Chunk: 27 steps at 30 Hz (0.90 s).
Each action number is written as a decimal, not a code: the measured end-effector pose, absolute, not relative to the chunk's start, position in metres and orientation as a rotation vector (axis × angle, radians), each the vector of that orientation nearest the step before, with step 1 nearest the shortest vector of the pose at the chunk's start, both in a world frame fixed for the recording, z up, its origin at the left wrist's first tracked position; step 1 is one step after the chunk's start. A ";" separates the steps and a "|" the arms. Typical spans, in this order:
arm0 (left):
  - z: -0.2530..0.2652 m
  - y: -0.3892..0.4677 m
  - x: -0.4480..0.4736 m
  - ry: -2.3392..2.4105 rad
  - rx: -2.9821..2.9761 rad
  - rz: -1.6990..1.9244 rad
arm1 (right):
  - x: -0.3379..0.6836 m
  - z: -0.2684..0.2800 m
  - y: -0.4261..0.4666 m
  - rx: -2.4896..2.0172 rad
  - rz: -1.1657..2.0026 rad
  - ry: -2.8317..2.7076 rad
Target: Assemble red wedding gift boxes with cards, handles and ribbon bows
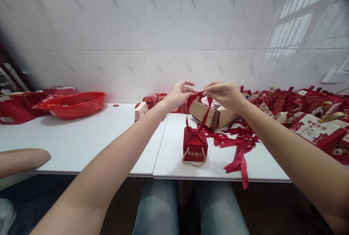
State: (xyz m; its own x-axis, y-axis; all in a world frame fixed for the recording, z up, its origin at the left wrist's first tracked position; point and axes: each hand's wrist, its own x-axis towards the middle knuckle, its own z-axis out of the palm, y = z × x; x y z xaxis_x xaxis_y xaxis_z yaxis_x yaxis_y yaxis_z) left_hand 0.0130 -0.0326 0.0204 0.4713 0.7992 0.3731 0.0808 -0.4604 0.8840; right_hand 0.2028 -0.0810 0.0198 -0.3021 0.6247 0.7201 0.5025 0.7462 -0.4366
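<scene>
A small dark red gift box point(195, 144) with gold lettering stands upright near the table's front edge, a twisted gold cord hanging across its front. From its top a red ribbon point(205, 118) rises in a tall loop. At the top of that loop, my left hand point(180, 94) pinches the ribbon from the left, its upper fingers partly stretched out. My right hand point(225, 94) is closed on the ribbon from the other side, thumb against fingers. The two hands' fingertips are close together above the box.
Loose red ribbons point(238, 144) lie right of the box, some over the edge. Behind is an open cardboard box point(212, 115). Many red gift boxes point(313, 129) crowd the right. On the left are a red plastic basin point(79, 107), red bags point(19, 107) and another person's arm point(24, 160).
</scene>
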 end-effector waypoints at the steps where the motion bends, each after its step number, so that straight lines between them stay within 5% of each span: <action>1: 0.020 -0.033 0.013 0.714 1.837 1.027 | 0.203 0.018 -0.080 -0.869 0.085 -1.984; 10: 0.020 -0.036 0.016 0.623 1.846 0.891 | 0.197 0.008 -0.079 -0.857 0.049 -1.912; 19: 0.021 -0.036 0.002 0.765 2.394 1.061 | 0.200 -0.012 -0.068 -0.748 1.034 -1.252; 27: -0.011 -0.040 -0.060 1.124 2.611 1.012 | 0.239 -0.069 -0.095 -1.297 0.655 -1.235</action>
State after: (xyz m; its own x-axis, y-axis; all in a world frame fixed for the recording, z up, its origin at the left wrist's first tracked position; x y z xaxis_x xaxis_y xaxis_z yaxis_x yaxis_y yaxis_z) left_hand -0.0602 -0.0398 -0.0113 0.4995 0.6836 0.5321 0.6004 -0.7160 0.3561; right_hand 0.2386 -0.0947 -0.0694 0.2857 0.9099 0.3009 0.2616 0.2280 -0.9379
